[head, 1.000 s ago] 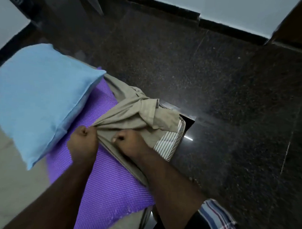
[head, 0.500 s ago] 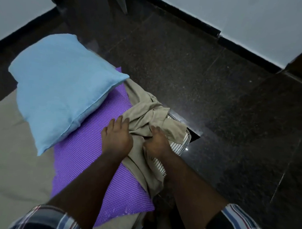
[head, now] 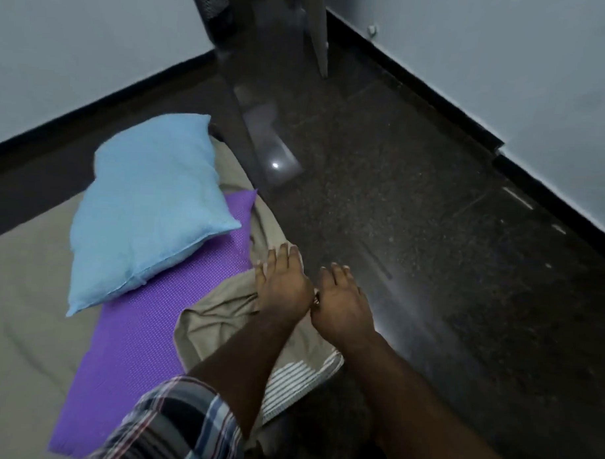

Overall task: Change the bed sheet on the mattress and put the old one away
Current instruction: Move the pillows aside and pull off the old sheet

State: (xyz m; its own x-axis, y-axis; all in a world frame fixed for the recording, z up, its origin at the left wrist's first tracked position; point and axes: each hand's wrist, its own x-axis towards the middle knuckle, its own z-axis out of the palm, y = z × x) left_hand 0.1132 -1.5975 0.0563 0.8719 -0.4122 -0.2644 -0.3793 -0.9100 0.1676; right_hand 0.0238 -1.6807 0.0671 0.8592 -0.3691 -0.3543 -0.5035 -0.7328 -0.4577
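Two flat hands, left hand (head: 282, 287), right hand (head: 341, 301), beige sheet (head: 219, 315)

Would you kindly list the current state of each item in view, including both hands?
Beige sheet: bunched and rumpled at the mattress corner, not pulled flat.
Mattress: striped corner left bare.
Blue pillow: lying partly on the purple pillow.
Purple pillow: flat on the bed, one end under the blue one.
Left hand: fingers straight, resting on the sheet, no grip.
Right hand: fingers straight, holding nothing.
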